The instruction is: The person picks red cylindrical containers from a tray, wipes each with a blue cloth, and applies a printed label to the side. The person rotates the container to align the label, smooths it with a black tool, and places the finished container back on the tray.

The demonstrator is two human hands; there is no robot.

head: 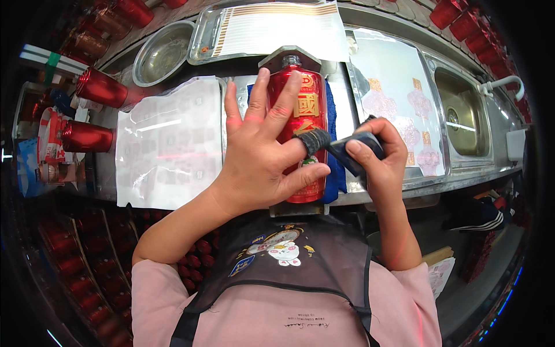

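Note:
A red glass bottle with gold characters point(307, 104) lies on its back, neck pointing away from me, over a blue cloth point(333, 173) and between two metal end supports. My left hand point(264, 152) rests across it with fingers spread, its index finger wrapped in a dark band near the knuckle. My right hand point(381, 152) pinches a dark, flat scraper-like piece point(356, 152) between thumb and fingers, just right of the bottle. The piece's near tip meets or nearly meets the banded finger; whether they touch is unclear. The bottle's left edge is partly hidden by my left hand.
Sheets of faint decals point(169, 143) lie left; red bottles point(89, 136) stand beyond them. A metal bowl point(164, 54) and a tray with striped gold sheets point(277, 30) are at the back. Right are a tray of pink-and-gold decals point(401, 112) and a sink point(461, 115) with a white tap point(505, 84).

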